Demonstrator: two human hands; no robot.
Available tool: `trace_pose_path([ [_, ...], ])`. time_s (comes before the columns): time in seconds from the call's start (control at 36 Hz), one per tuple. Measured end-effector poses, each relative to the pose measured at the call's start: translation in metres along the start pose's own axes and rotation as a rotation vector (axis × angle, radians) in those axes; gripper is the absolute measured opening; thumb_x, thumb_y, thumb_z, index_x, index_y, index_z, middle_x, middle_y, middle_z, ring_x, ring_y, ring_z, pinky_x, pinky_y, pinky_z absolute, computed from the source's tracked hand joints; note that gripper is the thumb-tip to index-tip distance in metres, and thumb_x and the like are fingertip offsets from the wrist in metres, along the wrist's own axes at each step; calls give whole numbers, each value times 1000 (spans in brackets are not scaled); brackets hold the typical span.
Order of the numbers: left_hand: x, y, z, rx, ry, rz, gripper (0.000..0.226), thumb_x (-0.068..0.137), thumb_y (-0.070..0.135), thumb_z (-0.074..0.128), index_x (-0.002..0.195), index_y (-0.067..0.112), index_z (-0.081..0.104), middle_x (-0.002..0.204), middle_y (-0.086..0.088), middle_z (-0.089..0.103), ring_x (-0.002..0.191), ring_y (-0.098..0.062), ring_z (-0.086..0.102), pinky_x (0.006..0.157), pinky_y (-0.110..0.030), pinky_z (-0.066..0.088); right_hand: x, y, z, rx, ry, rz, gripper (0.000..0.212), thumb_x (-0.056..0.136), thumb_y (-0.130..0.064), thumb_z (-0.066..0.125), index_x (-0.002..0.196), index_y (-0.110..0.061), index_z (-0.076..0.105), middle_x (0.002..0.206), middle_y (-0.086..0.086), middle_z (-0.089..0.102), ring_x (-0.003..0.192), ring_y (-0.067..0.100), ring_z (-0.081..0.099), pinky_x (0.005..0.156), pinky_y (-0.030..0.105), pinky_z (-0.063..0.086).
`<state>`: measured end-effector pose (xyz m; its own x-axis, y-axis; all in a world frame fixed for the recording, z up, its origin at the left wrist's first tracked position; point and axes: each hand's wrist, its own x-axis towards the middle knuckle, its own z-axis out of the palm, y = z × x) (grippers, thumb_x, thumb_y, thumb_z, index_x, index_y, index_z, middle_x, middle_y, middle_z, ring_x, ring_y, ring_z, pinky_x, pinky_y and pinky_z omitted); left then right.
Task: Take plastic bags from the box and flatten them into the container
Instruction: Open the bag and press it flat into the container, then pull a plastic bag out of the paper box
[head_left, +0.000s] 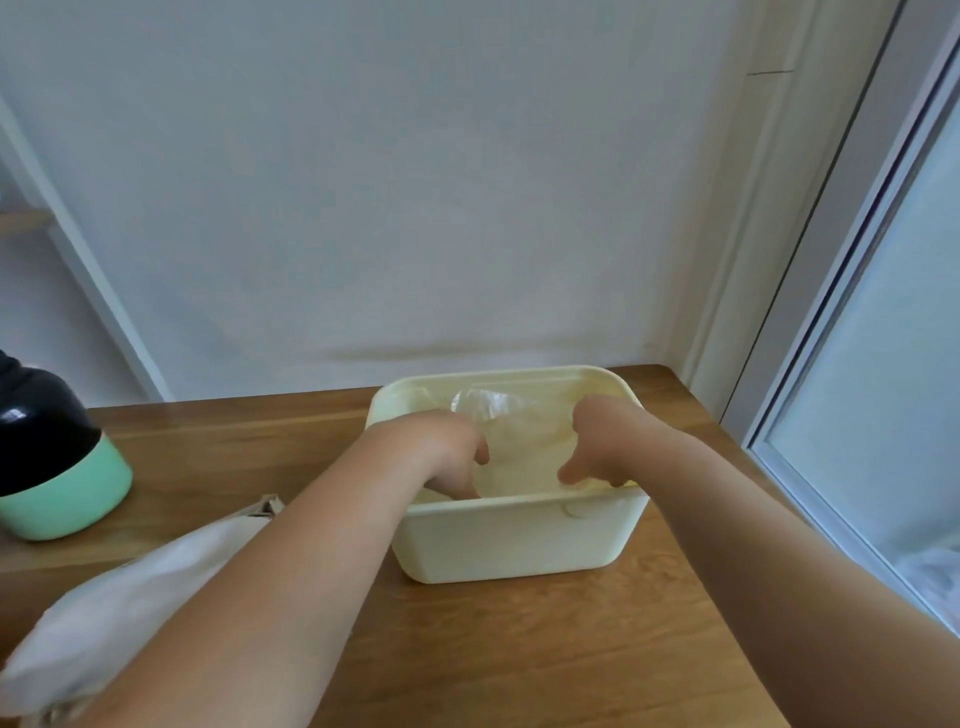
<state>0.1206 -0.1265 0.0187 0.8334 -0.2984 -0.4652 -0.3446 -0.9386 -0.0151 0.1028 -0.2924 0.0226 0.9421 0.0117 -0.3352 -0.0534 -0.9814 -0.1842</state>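
Observation:
A cream plastic container (519, 545) stands on the wooden table near the wall. Inside it lies a clear, crinkled plastic bag (519, 431). Both of my hands reach down into the container from above. My left hand (447, 452) is at the bag's left side and my right hand (597, 441) at its right side, fingers pointing down onto the plastic, thumbs turned toward each other. The container's near wall hides the fingertips.
A white fabric pouch (130, 597) lies at the lower left under my left forearm. A mint-green and black bottle (47, 457) stands at the left edge. The wall is close behind the container and a window frame (831, 364) runs along the right.

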Motion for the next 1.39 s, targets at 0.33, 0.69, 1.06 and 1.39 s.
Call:
trace_pose_path([
  [0.33,2,-7,5,-97,100,19,56,88,26,69,140,28,49,139,3,50,113,-19,54,85,-28,45,8,-6,5,-257,218,60,14,92,-24,56,104,-17,59,92,-2,50,78,19,47,65,30,42],
  [0.69,-35,-8,4,-317,483,110,25,97,38,52,113,33,70,119,17,64,111,-9,57,94,-28,45,-28,9,-6,85,710,-130,30,98,-35,42,112,-20,63,101,-1,63,87,22,60,62,28,46],
  [1.06,-38,58,3,-455,-32,36,76,90,74,22,147,27,39,156,1,31,142,-24,29,114,-40,21,-50,27,1,358,547,-127,47,101,-30,24,110,1,58,107,16,66,101,34,57,95,45,41],
  [1.39,-23,58,-4,-656,20,-65,66,99,59,18,126,17,62,131,0,56,121,-22,50,99,-36,32,-67,42,4,499,344,-156,52,100,-39,23,97,-20,71,92,-17,61,102,10,51,105,37,27],
])
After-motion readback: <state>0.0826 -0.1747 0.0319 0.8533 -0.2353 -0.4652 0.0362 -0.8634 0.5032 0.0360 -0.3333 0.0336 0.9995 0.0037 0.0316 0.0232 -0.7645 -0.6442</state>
